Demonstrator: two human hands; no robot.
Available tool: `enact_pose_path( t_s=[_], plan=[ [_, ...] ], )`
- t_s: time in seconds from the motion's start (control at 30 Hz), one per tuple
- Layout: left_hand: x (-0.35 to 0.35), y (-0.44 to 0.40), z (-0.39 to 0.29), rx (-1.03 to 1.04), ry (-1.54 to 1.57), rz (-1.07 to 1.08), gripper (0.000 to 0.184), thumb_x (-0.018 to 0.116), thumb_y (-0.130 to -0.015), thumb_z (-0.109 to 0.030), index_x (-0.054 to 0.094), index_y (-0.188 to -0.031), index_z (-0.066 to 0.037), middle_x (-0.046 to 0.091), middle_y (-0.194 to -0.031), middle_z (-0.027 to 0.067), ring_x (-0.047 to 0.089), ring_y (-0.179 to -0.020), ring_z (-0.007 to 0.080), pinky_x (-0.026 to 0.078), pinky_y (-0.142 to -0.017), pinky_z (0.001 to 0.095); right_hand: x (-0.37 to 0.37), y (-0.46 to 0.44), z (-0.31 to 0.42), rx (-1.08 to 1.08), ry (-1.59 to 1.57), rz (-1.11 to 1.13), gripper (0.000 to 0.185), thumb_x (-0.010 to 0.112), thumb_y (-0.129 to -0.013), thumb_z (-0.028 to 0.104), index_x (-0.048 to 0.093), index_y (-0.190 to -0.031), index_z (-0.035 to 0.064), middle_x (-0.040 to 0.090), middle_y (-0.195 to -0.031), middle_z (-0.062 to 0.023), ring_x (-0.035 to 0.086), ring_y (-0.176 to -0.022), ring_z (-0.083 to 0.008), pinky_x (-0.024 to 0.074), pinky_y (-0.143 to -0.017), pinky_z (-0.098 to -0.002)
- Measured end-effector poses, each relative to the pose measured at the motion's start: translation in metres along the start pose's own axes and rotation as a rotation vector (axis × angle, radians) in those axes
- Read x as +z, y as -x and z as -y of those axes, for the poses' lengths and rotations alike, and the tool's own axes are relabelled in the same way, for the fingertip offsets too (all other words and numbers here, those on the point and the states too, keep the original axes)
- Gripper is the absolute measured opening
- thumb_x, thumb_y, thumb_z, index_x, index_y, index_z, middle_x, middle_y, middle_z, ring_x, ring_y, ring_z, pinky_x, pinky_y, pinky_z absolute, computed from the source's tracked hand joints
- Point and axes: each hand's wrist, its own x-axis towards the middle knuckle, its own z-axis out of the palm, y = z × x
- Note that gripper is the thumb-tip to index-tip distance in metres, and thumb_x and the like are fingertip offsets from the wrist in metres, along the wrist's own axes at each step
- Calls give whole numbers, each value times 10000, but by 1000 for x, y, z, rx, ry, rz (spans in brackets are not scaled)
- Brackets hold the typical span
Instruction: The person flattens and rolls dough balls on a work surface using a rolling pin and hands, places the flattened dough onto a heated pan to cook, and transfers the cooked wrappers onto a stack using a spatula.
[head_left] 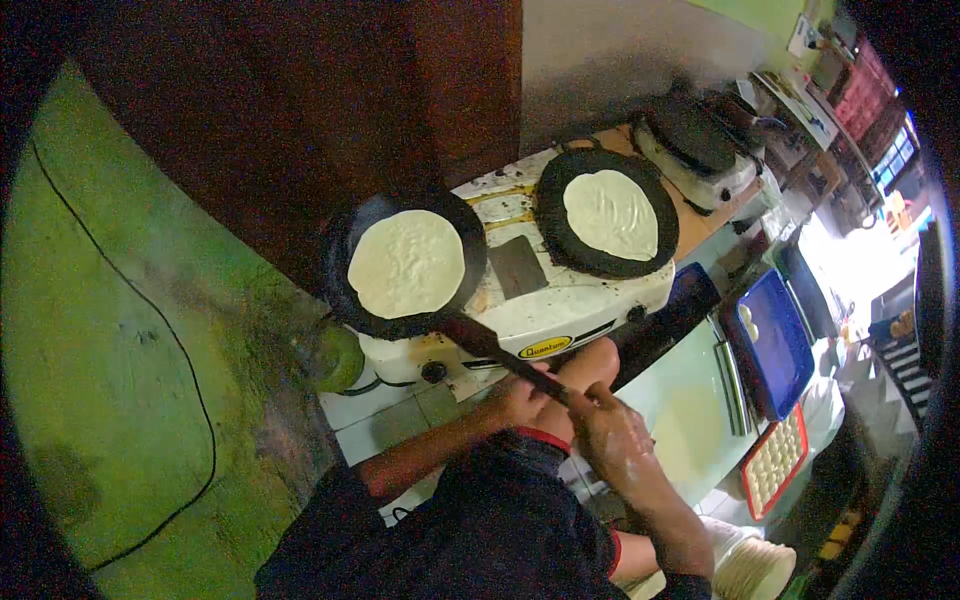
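My right hand (pixel 612 432) is closed round the near end of a long dark-brown handle (pixel 500 352). Its wider far end overlaps the rim of the left black pan (pixel 340 285); whether it belongs to the pan or to a spatula, I cannot tell. Just below the handle's middle lies my left hand (pixel 522 402), its fingers mostly hidden, so their grip is unclear. A pale round flatbread (pixel 407 263) lies flat in the left pan. In the right black pan (pixel 553 225) is another pale flatbread (pixel 610 213), wrinkled on its surface.
Both pans sit on a white two-burner stove (pixel 600 310), near my bare knee (pixel 600 362). At right are a metal rolling pin (pixel 735 388), a blue tray (pixel 772 335) and a red-rimmed tray (pixel 749 482) of dough balls. Stacked flatbreads (pixel 757 570) stand lower right; a green cylinder (pixel 340 358) is left.
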Motion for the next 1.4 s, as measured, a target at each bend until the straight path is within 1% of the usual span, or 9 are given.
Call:
enact_pose_path(
  t_s=[0.07, 0.43, 0.73, 0.87, 1.0, 1.07, 1.13, 1.2, 1.4],
  plan=[
    [-16, 14, 4, -252, 121, 37, 308, 642, -912, -214, 659, -1167, -43, 617, -1281, 193, 540, -1255, 363, 420, -1076, 455, -5, -22, -8, -74, 51, -93, 316, 565, -898, 70, 623, -1200, 143, 610, -986, -190, 659, -817, -428, 535, -674, -515],
    [-19, 33, -6, -160, 140, -6, 315, 609, -942, -217, 652, -1180, -15, 640, -1226, 201, 606, -1165, 370, 476, -1016, 445, 81, -245, 37, -657, -501, -218, 252, 639, -917, 138, 662, -1155, 57, 681, -1011, -199, 654, -960, -409, 527, -847, -460],
    [-11, 25, -3, 48, 271, 258, 337, 621, -945, -265, 667, -1190, -37, 659, -1203, 196, 623, -1133, 360, 489, -991, 430, 82, -212, 33, -531, 20, -246, 363, 579, -893, 121, 649, -1248, 147, 626, -975, -162, 681, -837, -355, 584, -702, -459],
    [-131, -17, -77, -66, 235, 584, 360, 648, -923, -280, 670, -1189, -39, 677, -1173, 200, 646, -1094, 352, 503, -966, 414, 68, -148, -5, -450, 14, -144, 430, 598, -871, 88, 635, -1291, 171, 624, -976, -140, 669, -837, -347, 559, -733, -462],
    [-204, -39, -31, -106, 47, 77, 343, 638, -927, -251, 666, -1184, -25, 686, -1164, 189, 668, -1063, 325, 517, -939, 405, 15, -91, -38, -267, 28, -164, 326, 672, -865, 92, 696, -1188, 129, 639, -974, -154, 658, -851, -369, 544, -747, -460],
    [-231, -45, 24, -157, -389, -143, 430, 590, -972, -331, 623, -1276, -29, 608, -1335, 195, 556, -1274, 319, 404, -1100, 463, -1, -75, -59, -208, -50, -205, 307, 674, -869, 164, 697, -1175, 172, 654, -987, -139, 676, -835, -360, 556, -742, -479],
    [-249, -50, 88, -609, -707, 33, 696, 416, -1022, -501, 326, -1529, -32, 292, -1603, 195, 258, -1495, 338, 161, -1201, 588, -23, -63, -58, -84, -63, -150, 328, 672, -856, 119, 691, -1179, 168, 659, -997, -147, 676, -865, -389, 557, -750, -486],
    [-256, -46, 119, -754, -751, 83, 653, 359, -1051, -424, 259, -1554, -19, 217, -1631, 200, 212, -1515, 320, 153, -1205, 588, -36, -54, -49, -42, -36, -98, 310, 658, -866, 81, 688, -1169, 137, 653, -1005, -157, 672, -874, -389, 556, -754, -474],
    [-289, -64, 71, -458, -626, -312, 547, 410, -1046, -371, 443, -1459, -14, 447, -1496, 238, 406, -1404, 393, 212, -1183, 579, 22, -112, -4, 35, 86, 37, 241, 611, -910, 188, 681, -1116, 85, 643, -1031, -200, 661, -958, -353, 545, -803, -413]
  ],
)
